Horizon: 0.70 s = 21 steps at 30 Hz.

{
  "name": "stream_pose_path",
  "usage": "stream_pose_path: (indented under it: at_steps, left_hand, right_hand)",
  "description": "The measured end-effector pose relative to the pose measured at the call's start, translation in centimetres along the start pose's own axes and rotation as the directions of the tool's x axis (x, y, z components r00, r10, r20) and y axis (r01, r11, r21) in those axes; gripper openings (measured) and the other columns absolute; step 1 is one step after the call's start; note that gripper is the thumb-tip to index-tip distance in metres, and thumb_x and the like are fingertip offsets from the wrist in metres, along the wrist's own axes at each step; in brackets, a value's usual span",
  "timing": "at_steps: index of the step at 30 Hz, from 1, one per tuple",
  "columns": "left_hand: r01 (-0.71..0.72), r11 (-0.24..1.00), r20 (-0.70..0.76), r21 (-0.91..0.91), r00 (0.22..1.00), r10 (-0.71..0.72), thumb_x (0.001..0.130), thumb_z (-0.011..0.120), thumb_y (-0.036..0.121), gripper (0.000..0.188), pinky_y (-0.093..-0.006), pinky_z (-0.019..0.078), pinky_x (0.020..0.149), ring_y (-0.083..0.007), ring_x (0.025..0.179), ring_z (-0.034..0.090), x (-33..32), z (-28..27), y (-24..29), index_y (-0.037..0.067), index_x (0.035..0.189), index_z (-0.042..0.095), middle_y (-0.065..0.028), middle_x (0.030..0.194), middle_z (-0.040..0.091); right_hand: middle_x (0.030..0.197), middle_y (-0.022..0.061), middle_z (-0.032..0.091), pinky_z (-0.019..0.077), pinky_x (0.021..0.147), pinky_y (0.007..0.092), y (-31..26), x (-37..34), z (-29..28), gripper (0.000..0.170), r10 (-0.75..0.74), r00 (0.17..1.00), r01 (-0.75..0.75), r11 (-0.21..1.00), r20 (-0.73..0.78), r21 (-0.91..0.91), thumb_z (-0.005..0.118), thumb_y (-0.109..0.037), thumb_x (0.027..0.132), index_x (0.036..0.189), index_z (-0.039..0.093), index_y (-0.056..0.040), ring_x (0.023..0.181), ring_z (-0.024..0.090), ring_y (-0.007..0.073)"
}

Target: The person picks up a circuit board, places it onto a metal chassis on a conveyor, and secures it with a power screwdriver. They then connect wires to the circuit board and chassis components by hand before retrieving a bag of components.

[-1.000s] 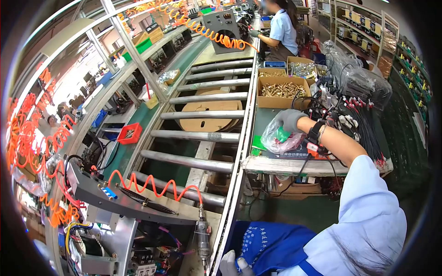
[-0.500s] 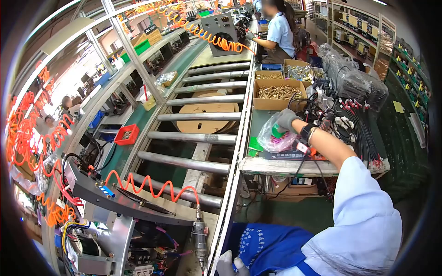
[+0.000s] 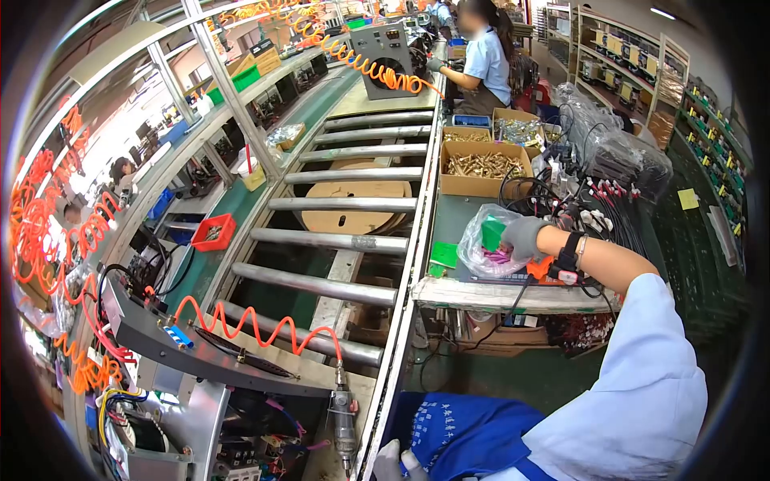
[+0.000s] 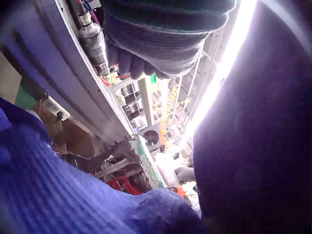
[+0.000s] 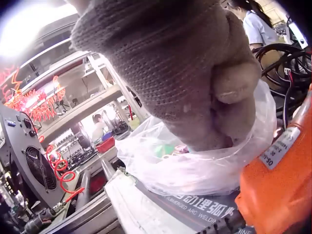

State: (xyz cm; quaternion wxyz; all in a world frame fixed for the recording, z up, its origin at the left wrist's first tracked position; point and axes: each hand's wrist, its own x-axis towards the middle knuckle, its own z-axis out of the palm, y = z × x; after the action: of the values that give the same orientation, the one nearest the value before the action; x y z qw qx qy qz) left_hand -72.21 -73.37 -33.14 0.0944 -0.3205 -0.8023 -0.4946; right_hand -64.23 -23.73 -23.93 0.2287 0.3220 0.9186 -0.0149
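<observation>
My gloved right hand reaches into the mouth of a clear plastic bag on the bench. Pink-purple small pieces and a green piece show through the bag. In the right wrist view the fingers bend down past the bag's rim; their tips are hidden, so I cannot tell whether they pinch anything. Low in the head view, my gloved left hand is near the blue apron. In the left wrist view its fingers hang loosely curled with nothing held.
Boxes of brass fittings stand behind the bag, with black cables beside it. A roller conveyor runs along the left. An air screwdriver hangs on a red coiled hose. Another person works farther back.
My right hand has moved from the bag's far upper side down toward the bench's front edge and into the bag's mouth. The green piece shows more plainly. The left hand stays low.
</observation>
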Motion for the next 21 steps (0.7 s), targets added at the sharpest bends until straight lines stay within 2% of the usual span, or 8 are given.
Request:
stream_pose_path:
  at_steps: [1,4,6,8,9,12,18,21]
  left_hand:
    - [0.006,1.000,0.004,0.001,1.000,-0.006,0.088,0.059,0.010,0.022,-0.0389,0.0491,0.075,-0.0327,0.083,0.062,0.0,0.1,0.0,-0.002,0.106,0.065,-0.0172,0.094,0.066]
    - [0.012,1.000,-0.017,-0.012,1.000,-0.012,0.087,0.060,0.009,0.022,-0.0387,0.0492,0.075,-0.0328,0.083,0.062,-0.2,0.2,0.0,-0.002,0.105,0.065,-0.0172,0.094,0.066]
    - [0.024,1.000,-0.019,-0.009,1.000,-0.024,0.087,0.060,0.009,0.022,-0.0388,0.0492,0.075,-0.0329,0.083,0.062,-0.2,0.0,0.5,-0.002,0.105,0.065,-0.0171,0.094,0.066]
    - [0.033,0.999,-0.029,-0.009,0.999,-0.034,0.087,0.060,0.009,0.021,-0.0389,0.0493,0.076,-0.0330,0.083,0.062,-0.2,0.0,0.7,-0.002,0.104,0.065,-0.0171,0.093,0.066]
    - [0.024,1.000,-0.038,-0.014,0.999,-0.024,0.087,0.060,0.010,0.021,-0.0390,0.0493,0.075,-0.0332,0.083,0.062,-0.3,-0.1,0.6,-0.002,0.104,0.066,-0.0171,0.093,0.066]
    - [0.029,0.999,-0.057,-0.017,0.998,-0.030,0.088,0.059,0.010,0.020,-0.0390,0.0492,0.075,-0.0332,0.082,0.062,-0.7,-0.5,0.7,-0.002,0.103,0.066,-0.0172,0.092,0.066]
    - [0.041,0.999,-0.027,0.000,0.999,-0.041,0.089,0.058,0.012,0.020,-0.0391,0.0488,0.073,-0.0324,0.082,0.062,-1.2,-0.8,0.3,-0.002,0.102,0.065,-0.0170,0.091,0.066]
    - [0.032,0.999,-0.017,0.008,0.999,-0.032,0.090,0.058,0.013,0.021,-0.0391,0.0486,0.074,-0.0320,0.083,0.062,-1.2,-0.8,0.3,-0.002,0.102,0.065,-0.0169,0.092,0.066]
  right_hand:
    - [0.094,0.0166,0.069,0.0537,0.074,0.0378,-0.2,0.4,0.0,0.032,0.015,1.000,-0.016,0.992,-0.008,-0.122,0.069,-0.024,0.069,0.096,0.071,-0.0069,0.088,0.068,0.0317]
    - [0.097,0.0206,0.068,0.0538,0.074,0.0380,-1.3,0.4,-0.7,0.041,0.000,0.999,0.005,0.995,0.053,-0.104,0.071,-0.028,0.067,0.100,0.068,-0.0032,0.090,0.067,0.0341]
    - [0.100,0.0196,0.067,0.0532,0.076,0.0390,-0.7,1.8,0.3,0.043,-0.036,0.999,0.041,0.990,0.041,-0.134,0.071,-0.029,0.068,0.104,0.066,-0.0050,0.091,0.066,0.0344]
    - [0.099,0.0187,0.068,0.0522,0.078,0.0401,-0.5,2.4,0.4,0.041,-0.099,0.989,0.099,0.995,-0.114,-0.002,0.070,-0.029,0.070,0.104,0.066,-0.0065,0.091,0.066,0.0339]
    - [0.098,0.0170,0.068,0.0515,0.080,0.0406,-0.5,2.1,0.6,0.037,-0.072,0.987,0.081,0.995,-0.146,0.051,0.069,-0.028,0.070,0.102,0.069,-0.0087,0.091,0.066,0.0329]
    - [0.096,0.0156,0.069,0.0517,0.079,0.0398,0.1,2.1,-0.2,0.033,-0.035,0.996,0.042,0.995,-0.081,0.089,0.069,-0.027,0.069,0.098,0.071,-0.0103,0.090,0.066,0.0319]
    - [0.094,0.0127,0.071,0.0527,0.077,0.0365,1.2,1.4,-2.3,0.034,0.049,0.996,-0.042,0.995,-0.081,0.085,0.074,-0.024,0.066,0.096,0.072,-0.0083,0.087,0.067,0.0279]
    - [0.096,0.0128,0.071,0.0529,0.078,0.0356,1.4,1.5,-3.0,0.032,0.029,0.999,-0.024,0.994,-0.037,0.110,0.072,-0.022,0.071,0.100,0.072,-0.0085,0.088,0.069,0.0261]
